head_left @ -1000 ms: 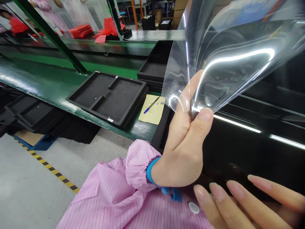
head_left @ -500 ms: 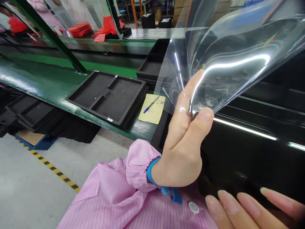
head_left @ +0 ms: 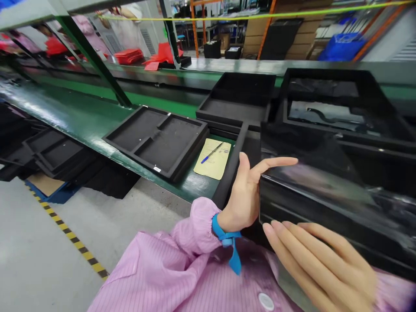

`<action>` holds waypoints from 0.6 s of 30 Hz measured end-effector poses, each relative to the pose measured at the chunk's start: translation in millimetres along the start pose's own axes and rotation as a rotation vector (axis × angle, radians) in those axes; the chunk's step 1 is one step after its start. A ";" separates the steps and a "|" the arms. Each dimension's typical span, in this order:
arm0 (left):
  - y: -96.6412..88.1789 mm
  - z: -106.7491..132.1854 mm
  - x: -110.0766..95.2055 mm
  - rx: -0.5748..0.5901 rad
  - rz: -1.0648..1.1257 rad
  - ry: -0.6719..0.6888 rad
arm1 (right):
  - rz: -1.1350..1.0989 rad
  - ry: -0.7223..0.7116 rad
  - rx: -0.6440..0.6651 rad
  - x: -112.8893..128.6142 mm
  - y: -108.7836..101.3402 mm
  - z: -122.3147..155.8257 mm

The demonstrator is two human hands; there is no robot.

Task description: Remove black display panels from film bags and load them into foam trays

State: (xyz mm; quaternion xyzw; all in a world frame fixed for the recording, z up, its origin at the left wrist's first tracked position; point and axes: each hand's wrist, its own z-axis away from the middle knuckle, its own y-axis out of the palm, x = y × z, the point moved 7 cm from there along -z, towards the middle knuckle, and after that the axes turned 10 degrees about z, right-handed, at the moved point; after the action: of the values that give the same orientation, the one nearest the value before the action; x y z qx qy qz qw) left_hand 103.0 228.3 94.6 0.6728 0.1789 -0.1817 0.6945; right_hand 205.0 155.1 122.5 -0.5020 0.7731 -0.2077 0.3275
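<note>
My left hand (head_left: 241, 197) is at the left end of a glossy black panel (head_left: 292, 201). Its thumb points up and its index finger stretches over the panel's top; the other fingers are partly hidden. My right hand (head_left: 328, 258) lies with fingers stretched out along the panel's near edge, holding nothing. Clear, shiny film (head_left: 328, 173) appears to lie over the panel, though its edges are hard to make out. A blue band (head_left: 224, 232) circles my left wrist over a pink striped sleeve.
On the green bench stand a black divided tray (head_left: 156, 141), another black tray (head_left: 240, 102) and a black frame with window openings (head_left: 331, 99). A yellow paper (head_left: 212, 162) carries a blue pen (head_left: 211, 152). A green post (head_left: 94, 60) slants upward. People work beyond, near red items (head_left: 128, 55).
The clear film that my left hand held raised has come down, and that hand has let go. My right hand has moved further into view. The view has tilted up.
</note>
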 end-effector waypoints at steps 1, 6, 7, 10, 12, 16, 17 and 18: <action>-7.1 -0.7 3.4 -0.038 -0.041 -0.039 | 0.026 -0.061 0.001 2.0 2.3 -0.8; -32.2 7.0 -15.8 -0.055 -0.508 -0.051 | 0.083 -0.065 -0.012 7.5 11.3 -0.8; -37.2 7.7 -33.9 -0.040 -0.636 0.077 | 0.078 -0.050 -0.002 9.1 14.2 0.7; -71.8 6.7 -92.8 -0.190 -1.146 0.451 | 0.057 -0.075 0.042 17.1 23.2 4.6; -112.7 -5.1 -109.5 -0.311 -1.434 0.405 | 0.045 -0.098 0.089 21.3 27.6 4.8; -185.0 -28.4 -94.8 -0.275 -1.607 0.191 | -0.089 -0.031 0.182 24.0 28.4 3.5; -195.6 -30.9 -86.2 -0.248 -1.635 0.154 | -0.120 -0.001 0.173 24.5 25.9 4.0; -202.9 -32.1 -78.1 -0.223 -1.656 0.133 | -0.142 0.029 0.142 24.9 22.1 4.6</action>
State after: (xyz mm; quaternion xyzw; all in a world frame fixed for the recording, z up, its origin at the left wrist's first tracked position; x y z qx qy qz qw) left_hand -65.1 255.5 -44.3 0.2606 0.6726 -0.5743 0.3872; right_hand 187.1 141.5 97.6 -0.5280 0.7235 -0.2919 0.3356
